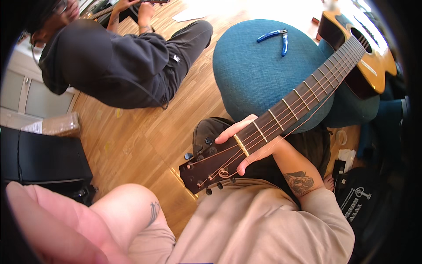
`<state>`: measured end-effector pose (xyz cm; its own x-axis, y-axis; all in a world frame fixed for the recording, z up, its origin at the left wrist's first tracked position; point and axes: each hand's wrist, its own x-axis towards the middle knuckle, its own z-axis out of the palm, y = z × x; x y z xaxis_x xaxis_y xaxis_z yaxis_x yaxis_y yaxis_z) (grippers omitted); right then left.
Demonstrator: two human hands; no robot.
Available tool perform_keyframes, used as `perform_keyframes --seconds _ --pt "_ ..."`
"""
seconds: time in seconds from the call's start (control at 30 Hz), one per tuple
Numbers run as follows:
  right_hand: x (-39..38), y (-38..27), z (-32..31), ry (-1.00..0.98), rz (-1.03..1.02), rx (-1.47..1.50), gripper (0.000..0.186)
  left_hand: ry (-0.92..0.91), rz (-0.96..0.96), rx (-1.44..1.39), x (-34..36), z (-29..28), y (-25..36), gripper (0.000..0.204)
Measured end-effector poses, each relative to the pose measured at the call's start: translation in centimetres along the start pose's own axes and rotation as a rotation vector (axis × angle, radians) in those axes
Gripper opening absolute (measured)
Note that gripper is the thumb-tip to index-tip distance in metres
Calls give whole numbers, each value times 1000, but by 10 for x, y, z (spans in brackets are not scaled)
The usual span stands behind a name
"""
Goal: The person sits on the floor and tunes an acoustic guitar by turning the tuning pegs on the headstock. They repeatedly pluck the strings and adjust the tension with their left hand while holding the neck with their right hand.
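Pale wood floor (145,145) runs through the room, and on it, to the left, sits another person (110,61) in dark clothes, back turned this way, hands at a dark thing only partly in sight. A blue upholstered stool (241,75) stands to the right of them. The acoustic guitar (310,93) slants over the stool's right-hand edge, its body beyond the far right corner and its headstock down past the near edge, in front of the tan shirt (246,220). A black case (48,156) stands by the left wall, with a wrapped cardboard box (61,125) just behind it; a black bag (365,193) lies on the right.

The right hand (267,151) is closed around the neck from behind, right by the nut, with digits showing along both sides. The left hand (61,218) is raised, large and blurred; whether its fingers are together or apart, I cannot tell.

Blue-handled cutters (269,36) lie near the stool's far edge, handles splayed. A pale ring (341,137) sits near the stool's right side. One string bows off the fretboard's edge, and a small coil of string (223,173) hangs at the headstock.
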<state>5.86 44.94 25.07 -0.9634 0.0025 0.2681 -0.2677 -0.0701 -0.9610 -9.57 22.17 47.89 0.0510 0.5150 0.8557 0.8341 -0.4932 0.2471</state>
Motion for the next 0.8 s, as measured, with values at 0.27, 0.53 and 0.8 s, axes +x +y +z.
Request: perform_keyframes --seconds 0.27,0.53,0.8 --pt "5 3 1 -21 24 79 73 160 -116 134 -30 38 -5 5" --pt "-4 6 5 69 114 160 75 -314 -904 -345 -171 63 -95 21" --pt "-1 11 2 50 -2 55 75 -236 -1042 -799 -205 69 -97 17"
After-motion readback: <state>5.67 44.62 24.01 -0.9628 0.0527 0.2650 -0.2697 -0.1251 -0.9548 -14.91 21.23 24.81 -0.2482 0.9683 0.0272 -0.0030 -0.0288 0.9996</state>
